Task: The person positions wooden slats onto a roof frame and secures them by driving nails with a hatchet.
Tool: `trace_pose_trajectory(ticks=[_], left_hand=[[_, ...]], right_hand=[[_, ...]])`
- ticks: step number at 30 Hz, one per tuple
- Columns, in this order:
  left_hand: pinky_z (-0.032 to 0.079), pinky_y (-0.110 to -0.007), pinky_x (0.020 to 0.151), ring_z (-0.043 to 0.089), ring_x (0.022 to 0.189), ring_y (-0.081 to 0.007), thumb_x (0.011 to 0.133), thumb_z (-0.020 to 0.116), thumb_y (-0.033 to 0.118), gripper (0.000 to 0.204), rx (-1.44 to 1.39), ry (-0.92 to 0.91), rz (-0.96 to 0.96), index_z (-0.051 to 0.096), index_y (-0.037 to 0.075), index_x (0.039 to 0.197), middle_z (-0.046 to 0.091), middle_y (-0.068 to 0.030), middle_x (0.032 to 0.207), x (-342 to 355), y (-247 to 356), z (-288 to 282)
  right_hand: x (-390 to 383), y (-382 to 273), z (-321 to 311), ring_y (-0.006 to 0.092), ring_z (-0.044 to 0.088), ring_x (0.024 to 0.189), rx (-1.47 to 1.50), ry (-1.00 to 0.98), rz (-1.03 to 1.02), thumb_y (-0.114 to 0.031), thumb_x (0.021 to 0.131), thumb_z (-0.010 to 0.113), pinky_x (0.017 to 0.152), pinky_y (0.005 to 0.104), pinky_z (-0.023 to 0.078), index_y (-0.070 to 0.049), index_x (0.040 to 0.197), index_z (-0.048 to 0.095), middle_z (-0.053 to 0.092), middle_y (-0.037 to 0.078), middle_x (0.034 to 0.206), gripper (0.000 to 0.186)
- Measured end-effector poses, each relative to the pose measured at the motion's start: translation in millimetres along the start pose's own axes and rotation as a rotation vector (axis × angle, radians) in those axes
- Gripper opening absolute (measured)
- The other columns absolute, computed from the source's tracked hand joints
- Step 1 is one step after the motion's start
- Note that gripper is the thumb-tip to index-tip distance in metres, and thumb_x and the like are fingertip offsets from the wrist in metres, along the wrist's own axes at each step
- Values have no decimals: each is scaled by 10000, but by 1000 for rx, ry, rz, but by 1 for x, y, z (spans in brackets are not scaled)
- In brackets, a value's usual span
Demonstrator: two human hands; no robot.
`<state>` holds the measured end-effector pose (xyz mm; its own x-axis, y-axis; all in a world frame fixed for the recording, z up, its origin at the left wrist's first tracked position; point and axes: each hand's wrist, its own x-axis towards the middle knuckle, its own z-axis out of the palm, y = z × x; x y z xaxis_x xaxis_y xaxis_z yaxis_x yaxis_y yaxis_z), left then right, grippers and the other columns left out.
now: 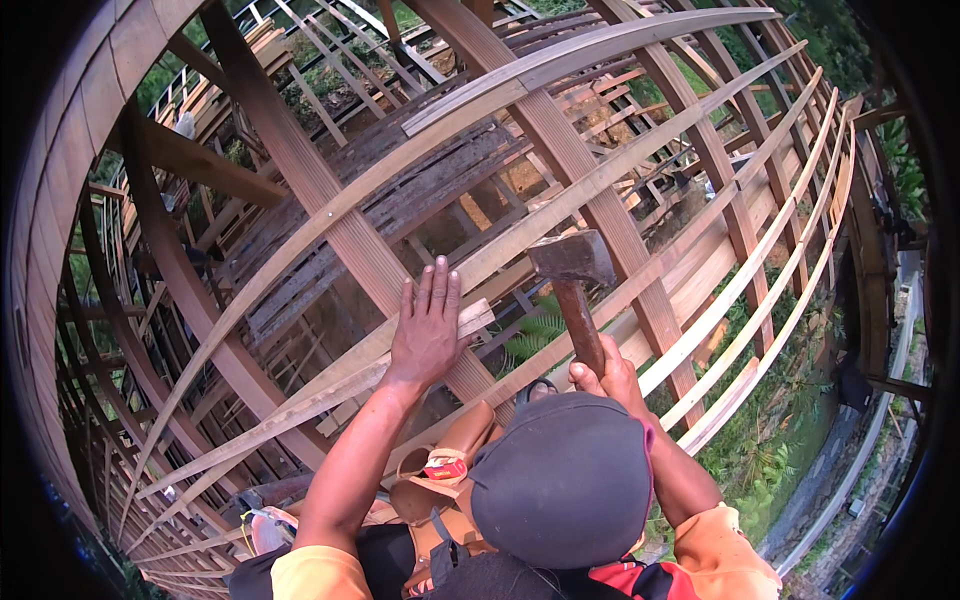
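Observation:
My left hand (pixel 425 335) lies flat, fingers stretched out, on a pale wooden batten (pixel 310 398) where it crosses a brown rafter (pixel 345 225). The batten's cut end shows just right of the hand. To the right, my right hand (pixel 608 375) is wrapped round the brown handle of a hammer (pixel 575 315). Its dark metal head (pixel 572 257) is raised in front of the roof frame, apart from my left hand. Below the hands, a brown leather tool pouch (pixel 425 500) holds a red and white packet (pixel 445 466).
Rafters and long battens (pixel 590 190) form an open grid with gaps down to lower timbers. A dark cap (pixel 560 480) covers the lower middle, with part of a sandal (pixel 540 388) beside it. Stacked planks (pixel 235 65) lie far left; green plants (pixel 765 475) grow below right.

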<state>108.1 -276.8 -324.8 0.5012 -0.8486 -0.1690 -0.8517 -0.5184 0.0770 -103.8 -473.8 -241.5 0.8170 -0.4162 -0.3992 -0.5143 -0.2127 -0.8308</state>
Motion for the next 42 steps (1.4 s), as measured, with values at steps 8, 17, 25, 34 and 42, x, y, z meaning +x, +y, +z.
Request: trace_pose_trajectory(ticks=[8,17,25,34,42], left_hand=[[176,-532,1242,203,1533,-418,864,706,523,1037,-48,3,66,233,-85,1559,145,-290,1656,4,-2,-3],[214,-490,1239,255,1514,-405,866,714,475,1001,-146,15,72,252,-91,1549,133,-285,1660,2,-9,-4],[147,-501,1268,103,1559,-406,913,682,439,976,-248,-57,133,176,-62,1580,65,-279,1671,-3,-26,-6],[103,-494,1286,61,1563,-396,939,670,396,926,-309,-114,179,180,-69,1572,60,-291,1664,-1,-32,-20],[537,-513,714,664,926,-432,917,701,463,530,-226,-64,-198,494,9,1096,633,-221,1043,-13,-23,-123]], right_hand=[[20,32,37,178,581,636,198,-287,90,-354,1038,575,613,359,508,-6,1138,478,600,61,785,375],[1,2,30,76,533,624,752,183,153,-259,1059,559,534,241,465,-53,1166,460,588,59,879,252],[15,0,0,103,527,637,697,-203,386,-256,1064,551,549,266,465,-50,1290,411,570,60,854,336],[22,52,53,100,535,615,569,-500,332,-251,1059,566,543,270,473,-56,1229,445,577,59,852,286],[18,-8,-28,114,554,596,895,-134,254,-317,1045,590,523,271,482,-52,1295,412,613,95,872,406]])
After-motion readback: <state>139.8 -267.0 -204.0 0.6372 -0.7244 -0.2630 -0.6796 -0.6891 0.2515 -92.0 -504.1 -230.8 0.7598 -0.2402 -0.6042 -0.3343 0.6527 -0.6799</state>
